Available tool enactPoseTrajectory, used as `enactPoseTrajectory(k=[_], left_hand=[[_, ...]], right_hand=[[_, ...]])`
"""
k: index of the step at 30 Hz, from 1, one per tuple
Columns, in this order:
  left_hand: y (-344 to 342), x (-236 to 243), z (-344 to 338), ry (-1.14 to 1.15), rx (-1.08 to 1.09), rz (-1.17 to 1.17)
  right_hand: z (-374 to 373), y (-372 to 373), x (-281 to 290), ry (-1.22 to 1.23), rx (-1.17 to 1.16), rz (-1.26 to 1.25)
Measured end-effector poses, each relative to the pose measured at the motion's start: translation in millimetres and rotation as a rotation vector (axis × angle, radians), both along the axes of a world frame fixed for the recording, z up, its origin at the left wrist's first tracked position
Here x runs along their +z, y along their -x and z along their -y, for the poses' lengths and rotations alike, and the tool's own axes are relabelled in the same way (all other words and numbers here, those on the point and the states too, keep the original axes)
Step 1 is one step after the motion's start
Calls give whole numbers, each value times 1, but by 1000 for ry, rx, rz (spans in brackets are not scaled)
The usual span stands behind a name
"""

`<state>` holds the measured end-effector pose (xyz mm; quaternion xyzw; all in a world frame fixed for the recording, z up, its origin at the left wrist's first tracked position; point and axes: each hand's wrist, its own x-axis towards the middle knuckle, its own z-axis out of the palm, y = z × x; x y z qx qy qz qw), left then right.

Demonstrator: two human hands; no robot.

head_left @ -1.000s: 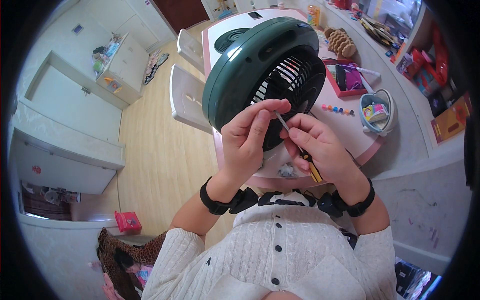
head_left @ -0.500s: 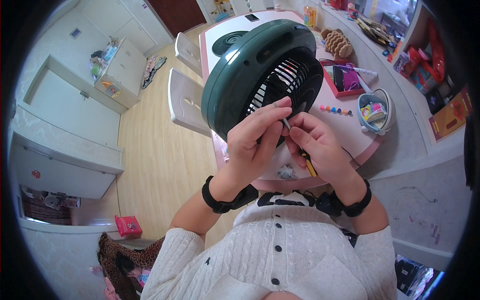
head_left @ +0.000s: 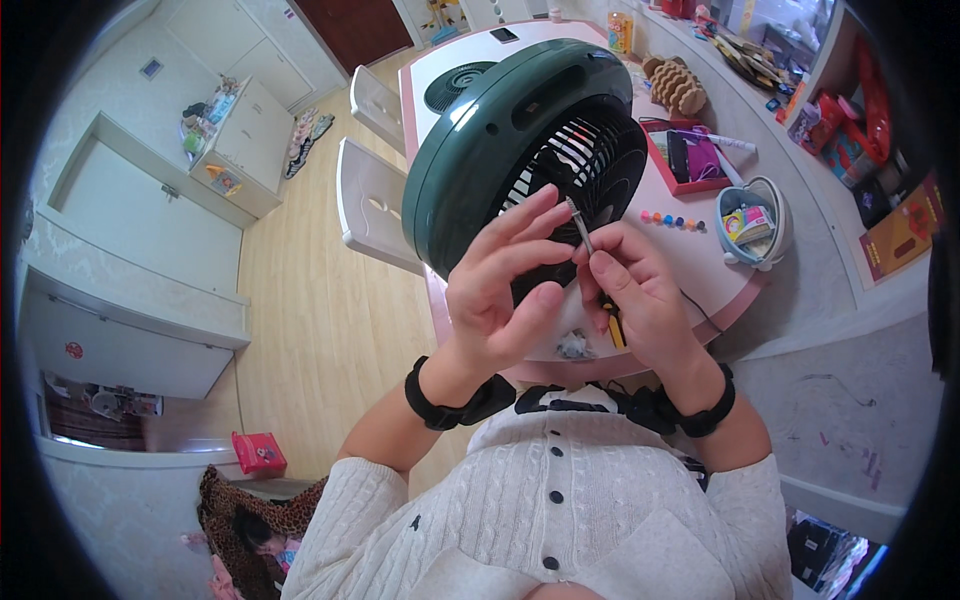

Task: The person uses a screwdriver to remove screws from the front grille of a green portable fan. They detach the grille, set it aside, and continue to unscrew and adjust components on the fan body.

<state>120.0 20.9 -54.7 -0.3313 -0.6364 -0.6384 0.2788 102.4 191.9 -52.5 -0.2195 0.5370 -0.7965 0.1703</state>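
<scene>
A screwdriver (head_left: 581, 230) with a yellow and black handle is gripped by my right hand (head_left: 645, 290), its metal shaft pointing up and away. Something small, perhaps a screw, sits at its tip, too small to make out. Beside that tip my left hand (head_left: 497, 290) has its fingers spread and nothing visible in them. Just beyond both hands stands a large dark green fan housing (head_left: 460, 160) with black slatted grilles, tilted on the table. My left hand covers its lower part.
The white table (head_left: 690, 265) has a pink edge and carries a round dark grille (head_left: 455, 88), a red box (head_left: 690, 160), a row of small coloured pieces (head_left: 672, 220), a light blue basket (head_left: 752, 225) and a crumpled clear packet (head_left: 573, 345). White chairs (head_left: 370, 205) stand at left.
My left hand has let go of the screwdriver's tip end, and its fingers have spread apart. The screwdriver's shaft now shows more fully in my right hand. The fan housing has stayed put.
</scene>
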Motion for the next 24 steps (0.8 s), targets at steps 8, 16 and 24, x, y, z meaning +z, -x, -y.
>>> enactPoseTrajectory(k=[8, 16, 24], left_hand=[[1, 7, -3, -348, -132, 581], [-2, 12, 0, -126, 8, 499], [-11, 11, 13, -46, 171, 446]], right_hand=[[3, 0, -9, -83, -1, -142], [3, 0, -15, -141, -28, -193], [-11, -7, -22, -288, 150, -160]])
